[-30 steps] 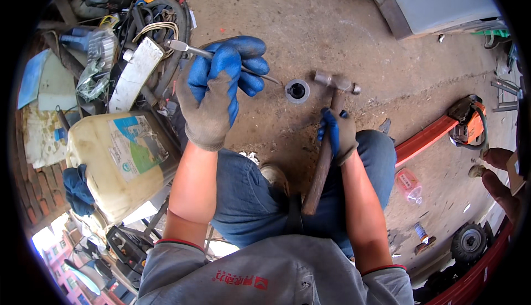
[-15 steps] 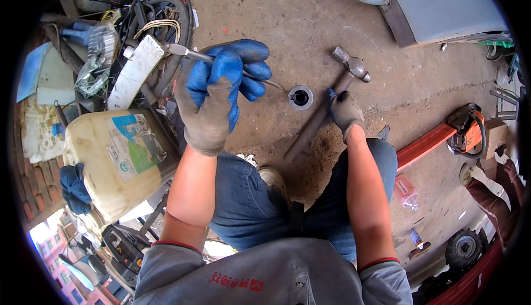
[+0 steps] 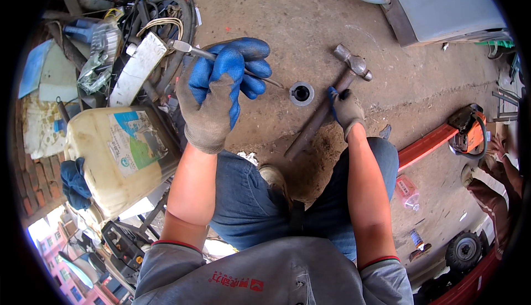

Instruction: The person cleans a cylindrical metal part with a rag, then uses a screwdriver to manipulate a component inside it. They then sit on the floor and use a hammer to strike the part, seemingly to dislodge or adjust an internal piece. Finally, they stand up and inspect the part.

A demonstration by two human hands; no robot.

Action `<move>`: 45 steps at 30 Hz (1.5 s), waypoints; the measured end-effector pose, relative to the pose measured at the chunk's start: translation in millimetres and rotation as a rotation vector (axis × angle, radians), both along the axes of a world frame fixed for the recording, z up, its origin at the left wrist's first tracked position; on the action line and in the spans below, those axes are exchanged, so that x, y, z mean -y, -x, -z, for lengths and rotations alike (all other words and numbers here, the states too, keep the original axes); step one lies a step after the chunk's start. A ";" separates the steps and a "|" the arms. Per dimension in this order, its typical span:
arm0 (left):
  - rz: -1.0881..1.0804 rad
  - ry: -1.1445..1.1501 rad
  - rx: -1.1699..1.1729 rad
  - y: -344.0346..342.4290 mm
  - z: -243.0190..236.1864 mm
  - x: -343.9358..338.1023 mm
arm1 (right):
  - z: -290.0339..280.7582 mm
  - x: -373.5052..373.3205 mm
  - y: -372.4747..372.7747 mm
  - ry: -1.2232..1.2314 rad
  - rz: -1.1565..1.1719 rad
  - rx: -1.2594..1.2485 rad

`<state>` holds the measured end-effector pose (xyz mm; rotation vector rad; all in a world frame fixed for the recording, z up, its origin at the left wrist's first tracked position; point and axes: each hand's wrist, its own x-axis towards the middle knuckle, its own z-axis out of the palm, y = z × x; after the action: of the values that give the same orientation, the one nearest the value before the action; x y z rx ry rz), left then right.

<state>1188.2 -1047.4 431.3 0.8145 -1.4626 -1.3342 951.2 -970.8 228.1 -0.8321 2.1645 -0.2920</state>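
My left hand (image 3: 218, 92), in a grey and blue work glove, grips a thin metal rod-like tool (image 3: 191, 51) whose tip points right toward a small round metal ring part (image 3: 302, 93) lying on the concrete floor. My right hand (image 3: 345, 108), also gloved, holds the wooden handle of a hammer (image 3: 326, 106). The hammer's steel head (image 3: 354, 62) is raised up and to the right of the ring. I am crouching, with my knees in blue jeans below my hands.
A pale plastic jerry can (image 3: 119, 155) stands at my left, beside a heap of cables, rags and parts (image 3: 127, 22). An orange power tool (image 3: 464, 130) lies on the right. A grey metal body (image 3: 437, 0) sits top right. Another person's hand (image 3: 495, 150) shows at the right edge.
My right hand swung the hammer up and rightward, away from the ring part. My left hand kept the thin tool near the ring, shifting only slightly.
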 end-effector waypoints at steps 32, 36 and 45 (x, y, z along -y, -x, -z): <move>-0.128 -0.130 0.096 -28.3 -3.7 2.4 | -2.9 5.2 -48.9 0.586 -0.497 -0.035; -0.136 -0.153 0.090 -32.3 -3.6 4.3 | 8.2 3.4 -56.5 0.652 -0.485 -0.136; -0.183 -0.131 0.003 -49.5 3.8 16.0 | 9.6 10.5 -86.6 0.559 -0.383 -0.299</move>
<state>1237.7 -1063.4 427.5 1.0105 -1.2795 -1.2996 1037.8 -981.3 218.5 -1.6706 2.1529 -0.6206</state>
